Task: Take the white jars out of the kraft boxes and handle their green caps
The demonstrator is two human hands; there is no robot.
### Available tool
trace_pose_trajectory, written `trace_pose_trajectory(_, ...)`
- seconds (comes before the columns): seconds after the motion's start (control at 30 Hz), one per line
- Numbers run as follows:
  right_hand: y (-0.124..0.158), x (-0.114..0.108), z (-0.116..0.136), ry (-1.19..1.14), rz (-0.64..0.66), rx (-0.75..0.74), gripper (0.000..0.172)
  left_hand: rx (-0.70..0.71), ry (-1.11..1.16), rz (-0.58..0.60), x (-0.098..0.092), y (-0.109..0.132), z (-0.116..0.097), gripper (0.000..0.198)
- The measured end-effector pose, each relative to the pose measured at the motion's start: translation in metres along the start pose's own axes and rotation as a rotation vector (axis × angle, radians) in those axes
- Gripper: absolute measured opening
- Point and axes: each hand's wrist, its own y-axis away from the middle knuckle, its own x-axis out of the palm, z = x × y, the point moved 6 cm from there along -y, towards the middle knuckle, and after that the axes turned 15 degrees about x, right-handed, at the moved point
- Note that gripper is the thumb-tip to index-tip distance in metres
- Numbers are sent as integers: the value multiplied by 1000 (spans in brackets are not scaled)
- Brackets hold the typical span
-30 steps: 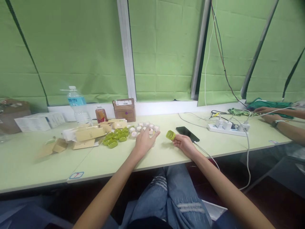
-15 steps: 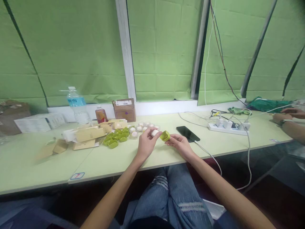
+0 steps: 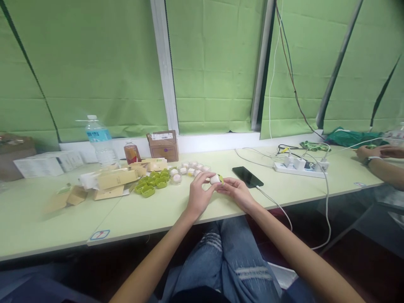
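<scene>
A small white rounded piece (image 3: 215,179) is pinched between the thumb and fingers of my left hand (image 3: 199,194). My right hand (image 3: 237,193) holds a small green cup-shaped cover (image 3: 221,179) by its edge. The white piece meets the cover's open side, and my fingers hide much of the cover. Left of my hands, several more green covers (image 3: 148,191) lie in a cluster. Behind my left hand, several white rounded pieces in clear cups (image 3: 176,178) are grouped on the table.
Opened cardboard packaging (image 3: 110,179), a water bottle (image 3: 100,143), a red drink bottle (image 3: 131,153) and a brown box (image 3: 163,146) stand leftward. On the right are a phone (image 3: 248,176) on a cable, a power strip (image 3: 299,169) and another person's hands (image 3: 375,152).
My left hand has moved right, bringing the white piece against the green cover. The cover has turned in my right hand, so less of it shows.
</scene>
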Motion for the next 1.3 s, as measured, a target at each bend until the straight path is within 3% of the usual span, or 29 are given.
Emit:
trace_pose_trajectory(0.17,3,8,0,16,73,42,24,-61,110,52,6,4,5,26)
trace_pose_trajectory(0.27,3,12,0,118,105,24,26,33,30,94,5,3,1,26)
trace_pose_trajectory(0.43,15,8,21,510,-98,-242,52,179,-71,216,5,1,-8,25)
trace_pose_trajectory(0.5,26,13,34,690,-139,-382,49,137,-67,299,9,3,-6,23)
trace_pose_trajectory(0.57,33,20,43,853,-99,-448,39,44,-50,363,15,7,1,20)
trace_pose_trajectory(0.7,34,26,43,1036,23,-403,31,-167,54,362,20,18,16,31)
trace_pose_trajectory(0.87,32,23,40,1067,108,-366,28,-297,246,366,23,22,22,36)
trace_pose_trajectory(1.03,32,17,43,1014,92,-362,31,-371,437,349,22,18,21,33)
trace_pose_trajectory(1.3,25,9,37,870,37,-293,40,-324,340,244,14,15,25,18)
